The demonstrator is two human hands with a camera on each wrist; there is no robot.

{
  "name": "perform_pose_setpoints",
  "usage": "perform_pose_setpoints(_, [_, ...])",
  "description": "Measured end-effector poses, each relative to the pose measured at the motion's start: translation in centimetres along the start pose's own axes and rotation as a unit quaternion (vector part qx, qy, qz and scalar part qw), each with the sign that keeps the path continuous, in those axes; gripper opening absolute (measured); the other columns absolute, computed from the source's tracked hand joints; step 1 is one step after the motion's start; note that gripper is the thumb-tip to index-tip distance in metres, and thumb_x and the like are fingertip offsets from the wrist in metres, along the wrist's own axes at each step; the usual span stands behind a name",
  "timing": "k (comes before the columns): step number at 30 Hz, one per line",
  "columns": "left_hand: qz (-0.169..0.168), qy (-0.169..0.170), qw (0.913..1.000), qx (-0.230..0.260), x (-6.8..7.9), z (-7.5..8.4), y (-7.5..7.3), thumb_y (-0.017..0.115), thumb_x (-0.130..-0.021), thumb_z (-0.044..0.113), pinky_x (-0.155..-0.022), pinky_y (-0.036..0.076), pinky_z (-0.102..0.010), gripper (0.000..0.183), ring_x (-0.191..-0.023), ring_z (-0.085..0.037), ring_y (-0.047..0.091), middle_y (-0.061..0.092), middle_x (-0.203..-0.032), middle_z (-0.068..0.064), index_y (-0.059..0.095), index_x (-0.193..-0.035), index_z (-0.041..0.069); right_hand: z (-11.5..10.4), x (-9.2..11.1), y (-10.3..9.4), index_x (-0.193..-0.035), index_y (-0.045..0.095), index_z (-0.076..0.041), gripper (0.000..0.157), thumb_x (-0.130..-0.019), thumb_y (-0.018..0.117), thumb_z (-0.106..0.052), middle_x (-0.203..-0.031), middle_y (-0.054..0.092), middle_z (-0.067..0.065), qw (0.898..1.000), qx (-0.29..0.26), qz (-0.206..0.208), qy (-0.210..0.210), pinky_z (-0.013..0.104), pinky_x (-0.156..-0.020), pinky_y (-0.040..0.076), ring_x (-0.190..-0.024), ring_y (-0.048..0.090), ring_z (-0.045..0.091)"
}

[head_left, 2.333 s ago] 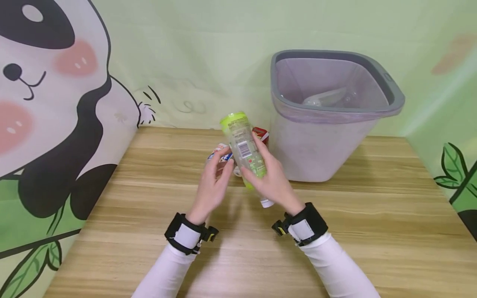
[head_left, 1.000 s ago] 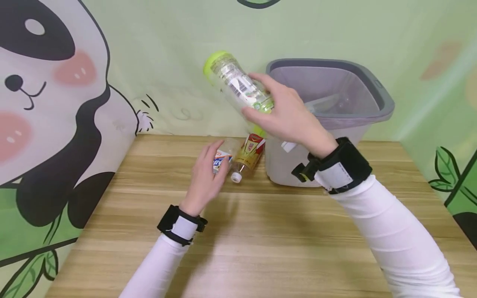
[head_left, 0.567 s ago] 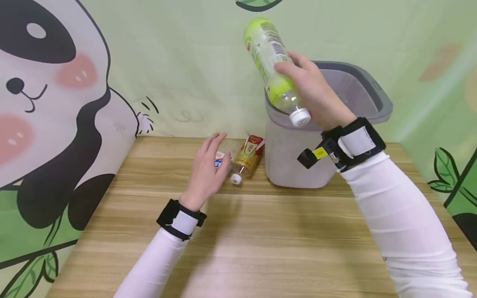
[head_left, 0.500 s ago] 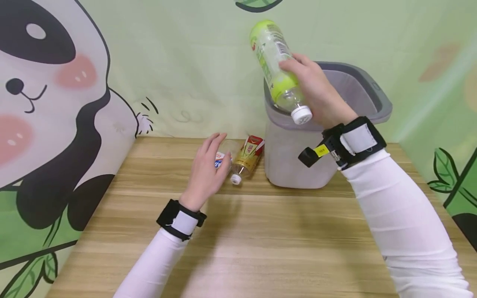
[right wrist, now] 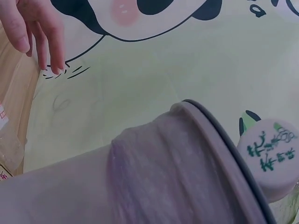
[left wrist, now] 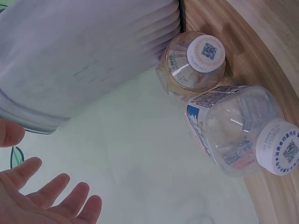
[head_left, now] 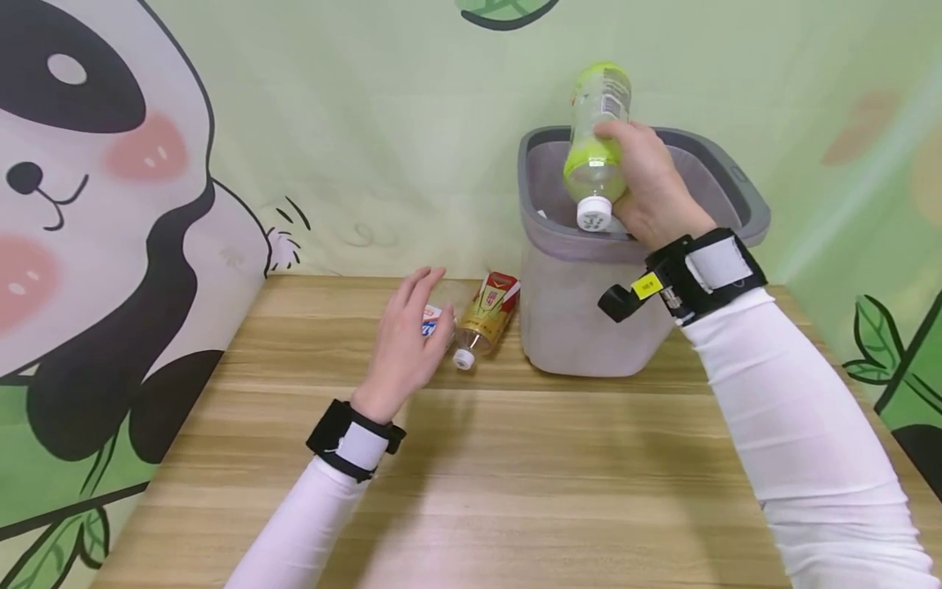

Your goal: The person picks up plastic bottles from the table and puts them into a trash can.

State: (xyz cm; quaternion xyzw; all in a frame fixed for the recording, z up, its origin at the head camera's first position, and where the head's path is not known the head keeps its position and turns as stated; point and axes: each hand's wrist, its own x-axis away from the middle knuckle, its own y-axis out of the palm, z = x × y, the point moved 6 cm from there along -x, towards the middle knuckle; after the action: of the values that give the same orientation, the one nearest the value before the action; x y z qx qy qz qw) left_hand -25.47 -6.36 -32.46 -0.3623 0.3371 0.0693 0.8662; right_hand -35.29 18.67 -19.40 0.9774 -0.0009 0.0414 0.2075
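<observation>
My right hand [head_left: 648, 180] grips a clear plastic bottle [head_left: 594, 176] with yellow-green bands and a white cap. The bottle is tilted, cap toward me, over the mouth of the grey trash bin [head_left: 581, 319]. In the right wrist view its white cap [right wrist: 271, 156] shows beside the bin's rim. My left hand [head_left: 401, 343] hovers with relaxed fingers, holding nothing. Close by it lie a clear bottle with a blue and white label [left wrist: 238, 130], partly hidden by the hand in the head view, and a bottle with a gold and red label [head_left: 489, 311].
The bin stands at the back of the wooden table [head_left: 471, 491], against a green wall cloth [head_left: 383, 123] with a panda print. A light-coloured bag lines the bin, folded over under its rim.
My right hand has lifted the green bottle away from the left hand, up and rightward over the bin, turning its cap toward me. The left hand has stayed near the two bottles.
</observation>
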Motion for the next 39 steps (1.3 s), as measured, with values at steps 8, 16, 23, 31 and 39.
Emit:
perform_pose_setpoints(8, [-0.004, -0.004, 1.0, 0.0, 0.1, -0.1, 0.1, 0.053, -0.092, 0.022, -0.101, 0.039, -0.048, 0.047, -0.124, -0.031, 0.044, 0.046, -0.137, -0.015, 0.048, -0.137, 0.007, -0.5, 1.2, 0.4, -0.146, 0.019, -0.025, 0.065, -0.094, 0.055, -0.015, -0.138, 0.033, -0.002, 0.999, 0.045, 0.013, -0.018, 0.036, -0.098, 0.04, -0.123, 0.039, 0.019])
perform_pose_setpoints(16, [0.0, 0.003, 1.0, -0.002, 0.0, 0.0, 0.1, 0.054, -0.092, 0.021, -0.101, 0.039, -0.047, 0.046, -0.123, -0.031, 0.045, 0.047, -0.136, -0.015, 0.049, -0.135, 0.006, -0.9, 2.2, 0.4, -0.151, 0.011, -0.027, 0.067, -0.096, 0.05, -0.022, -0.155, 0.006, -0.008, 0.983, 0.173, 0.055, -0.014, 0.044, -0.114, 0.018, -0.14, 0.007, 0.02])
perform_pose_setpoints(23, [0.0, 0.002, 1.0, -0.002, -0.1, -0.3, 0.3, 0.054, -0.092, 0.021, -0.1, 0.04, -0.048, 0.046, -0.123, -0.031, 0.045, 0.047, -0.136, -0.015, 0.049, -0.136, 0.007, -0.3, 2.0, 0.8, -0.15, 0.021, -0.025, 0.061, -0.096, 0.048, -0.02, -0.156, 0.008, -0.003, 0.956, 0.294, -0.003, -0.002, 0.05, -0.113, 0.019, -0.14, 0.009, 0.017])
perform_pose_setpoints(31, [-0.009, -0.001, 1.0, 0.002, 0.2, -0.3, 0.8, 0.055, -0.093, 0.02, -0.102, 0.038, -0.049, 0.046, -0.124, -0.031, 0.044, 0.046, -0.137, -0.016, 0.048, -0.136, 0.007, 1.4, 2.0, 1.2, -0.15, 0.027, -0.027, 0.06, -0.094, 0.047, -0.023, -0.157, 0.011, 0.004, 0.873, 0.472, -0.1, 0.073, 0.051, -0.107, 0.031, -0.137, 0.018, 0.025])
perform_pose_setpoints(39, [-0.006, 0.0, 1.0, 0.003, 0.2, -0.3, 0.8, 0.055, -0.093, 0.023, -0.101, 0.039, -0.049, 0.046, -0.124, -0.032, 0.044, 0.046, -0.137, -0.016, 0.049, -0.135, 0.005, 0.7, 2.2, 0.6, -0.147, 0.025, -0.005, 0.058, -0.096, 0.04, -0.03, -0.145, 0.024, 0.008, 0.862, 0.498, -0.073, 0.059, 0.044, -0.101, 0.041, -0.125, 0.029, 0.023])
